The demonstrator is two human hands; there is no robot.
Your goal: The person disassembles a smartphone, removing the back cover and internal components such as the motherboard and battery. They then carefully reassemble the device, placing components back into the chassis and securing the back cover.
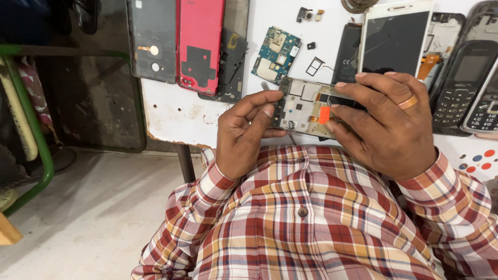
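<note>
White table: red back cover, circuit board, keypad phones.

A phone repair bench: beyond the hands, a worn white table carries a bare blue-green circuit board, a red plastic back cover and black keypad handsets.

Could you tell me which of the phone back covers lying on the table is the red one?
The red back cover, lying between the dark grey cover and the black frame.

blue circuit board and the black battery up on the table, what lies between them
In the head view, between the blue circuit board and the black battery lie a small black chip and a thin SIM tray frame on the white table.
</note>
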